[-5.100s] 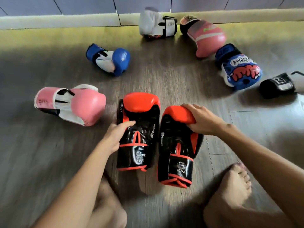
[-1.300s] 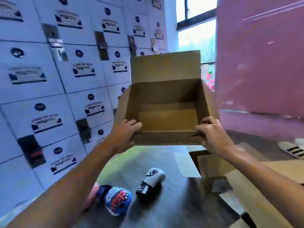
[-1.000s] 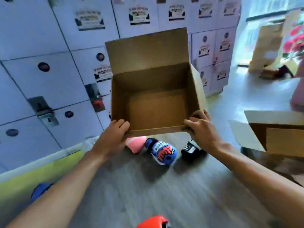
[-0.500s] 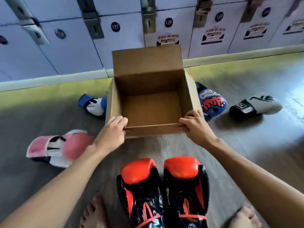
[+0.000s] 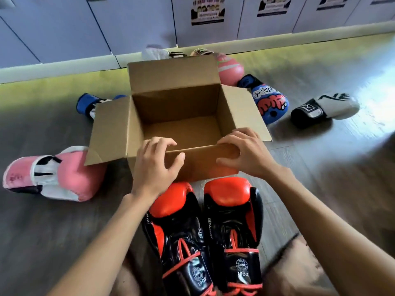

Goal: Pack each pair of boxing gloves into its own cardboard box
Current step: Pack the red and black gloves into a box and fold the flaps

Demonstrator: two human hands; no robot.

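Nearest, two red-and-black leather boxing gloves point(image 5: 232, 221) lie side by side on the wooden floor point(image 5: 331, 189), cuffs printed "10 OZ". Just beyond them stands the open brown cardboard box point(image 5: 175, 103). The left hand point(image 5: 156, 165) and right hand point(image 5: 243, 154) each curl a grip over its near wall. Farther right, a black-and-white boxing glove point(image 5: 324, 107) reads "EN".
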